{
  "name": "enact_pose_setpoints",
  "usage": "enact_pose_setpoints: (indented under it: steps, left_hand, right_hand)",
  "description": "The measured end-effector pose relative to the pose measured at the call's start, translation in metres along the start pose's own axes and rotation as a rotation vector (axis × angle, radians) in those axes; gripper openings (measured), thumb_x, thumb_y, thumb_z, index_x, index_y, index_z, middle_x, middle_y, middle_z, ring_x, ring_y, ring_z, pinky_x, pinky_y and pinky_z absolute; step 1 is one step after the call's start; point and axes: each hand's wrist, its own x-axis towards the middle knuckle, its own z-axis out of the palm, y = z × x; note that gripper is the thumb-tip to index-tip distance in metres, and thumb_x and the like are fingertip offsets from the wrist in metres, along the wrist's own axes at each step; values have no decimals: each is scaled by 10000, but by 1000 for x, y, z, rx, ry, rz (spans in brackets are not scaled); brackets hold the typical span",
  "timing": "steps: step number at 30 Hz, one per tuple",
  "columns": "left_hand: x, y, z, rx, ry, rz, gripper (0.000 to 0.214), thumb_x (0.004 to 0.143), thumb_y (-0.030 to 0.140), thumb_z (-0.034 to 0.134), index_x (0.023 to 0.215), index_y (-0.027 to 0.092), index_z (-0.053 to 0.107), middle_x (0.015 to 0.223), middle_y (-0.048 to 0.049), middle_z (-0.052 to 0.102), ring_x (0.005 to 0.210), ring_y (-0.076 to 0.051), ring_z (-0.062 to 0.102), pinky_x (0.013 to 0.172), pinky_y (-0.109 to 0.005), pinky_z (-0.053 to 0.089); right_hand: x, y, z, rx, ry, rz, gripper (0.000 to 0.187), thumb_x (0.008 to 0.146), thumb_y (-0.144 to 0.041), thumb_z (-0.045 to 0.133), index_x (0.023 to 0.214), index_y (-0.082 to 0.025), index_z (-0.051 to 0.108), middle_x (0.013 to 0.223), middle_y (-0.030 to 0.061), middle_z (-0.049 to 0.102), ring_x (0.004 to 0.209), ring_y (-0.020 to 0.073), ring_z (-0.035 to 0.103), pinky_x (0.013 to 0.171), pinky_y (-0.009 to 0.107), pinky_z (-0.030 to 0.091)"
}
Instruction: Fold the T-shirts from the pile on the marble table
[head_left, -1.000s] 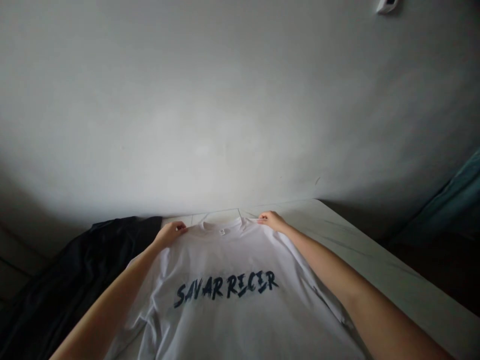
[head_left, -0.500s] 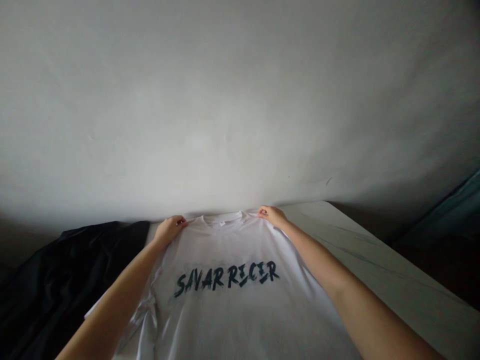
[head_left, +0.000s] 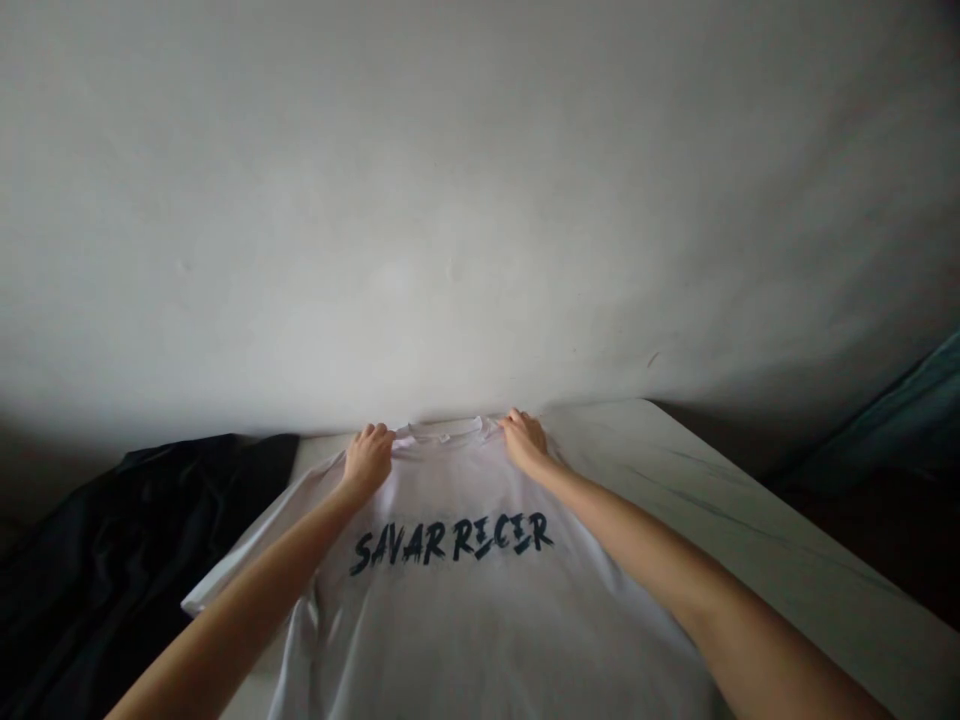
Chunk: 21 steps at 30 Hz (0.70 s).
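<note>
A white T-shirt (head_left: 457,620) lies spread on a pale marbled table (head_left: 675,450), its collar (head_left: 442,430) toward the wall (head_left: 480,200). Both arms reach forward, the left hand (head_left: 367,462) and right hand (head_left: 523,442) at either side of the collar, fingers curled narrowly onto the cloth. Dark, brush-style lettering (head_left: 451,540) crosses the chest, hard to read exactly. The forearms cover part of the shirt, and the frame cuts off its lower end. A black cloth (head_left: 150,560) lies left of the shirt.

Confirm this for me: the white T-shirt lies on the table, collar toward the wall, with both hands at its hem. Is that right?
No, not the hem: the head view shows the left hand and right hand on the white T-shirt either side of its collar.
</note>
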Motion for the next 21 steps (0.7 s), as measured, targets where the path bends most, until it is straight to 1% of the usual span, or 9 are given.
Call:
enact_pose_setpoints:
  steps: [2,3,5,7,10,13,16,19,21]
  left_hand:
    - [-3,16,8,-52,-14,-20,406,895,120,399,1221,152,638,1242,-145,635,1172,-262,544,1010,-413,436]
    - [-6,23,13,-72,-18,-22,439,909,159,399,1304,129,589,1326,-161,595,1240,-273,511,1063,-431,401]
    - [-11,34,19,-99,-49,-59,516,948,270,382,1435,125,472,1494,-167,462,1387,-321,381,1145,-522,298]
    - [-17,38,21,-124,-105,-140,583,974,419,342,1518,209,360,1601,-119,317,1470,-384,223,1139,-670,200]
    - [-22,35,19,-150,-174,-207,624,950,611,296,1530,381,308,1650,-29,201,1495,-442,78,1066,-807,99]
    - [-23,29,19,-148,-196,-219,631,916,690,299,1507,469,303,1658,12,167,1495,-453,41,1061,-816,57]
    - [-22,25,22,-142,-193,-212,649,907,708,298,1511,471,285,1658,-3,171,1491,-464,47,1046,-824,47]
    - [-19,27,18,-158,-182,-192,646,910,691,332,1508,448,318,1647,-50,208,1478,-485,100,1009,-848,66]
    - [-17,31,7,-174,-213,-200,618,917,653,371,1494,431,363,1634,-80,245,1469,-494,138,993,-853,86]
  right_hand:
    - [-9,-17,6,48,-46,8,382,985,-275,385,1258,-186,637,1332,148,591,1186,273,548,975,392,411]
    - [-13,-24,9,68,-74,18,433,989,-331,382,1340,-173,581,1424,158,526,1272,292,494,1037,432,377]
    - [-18,-29,15,90,-148,49,571,991,-464,352,1486,-187,423,1586,142,329,1431,322,311,1129,547,260]
    - [-19,-26,18,102,-228,83,666,976,-594,289,1559,-271,268,1656,71,152,1502,328,132,1139,659,148]
    - [-16,-13,18,119,-286,90,703,927,-729,224,1556,-421,172,1668,-30,40,1517,340,13,1102,743,60]
    - [-14,-3,18,111,-293,72,706,898,-777,220,1537,-485,156,1666,-59,20,1514,359,-7,1084,765,35]
    - [-15,-2,18,99,-293,63,706,896,-781,227,1535,-495,137,1667,-53,24,1512,371,2,1079,773,35]
    - [-19,-5,12,124,-269,53,700,917,-744,290,1544,-454,183,1667,-9,70,1505,390,54,1095,756,61]
    - [-23,-11,1,137,-230,32,663,943,-683,356,1538,-401,274,1656,39,144,1494,402,119,1093,756,82]
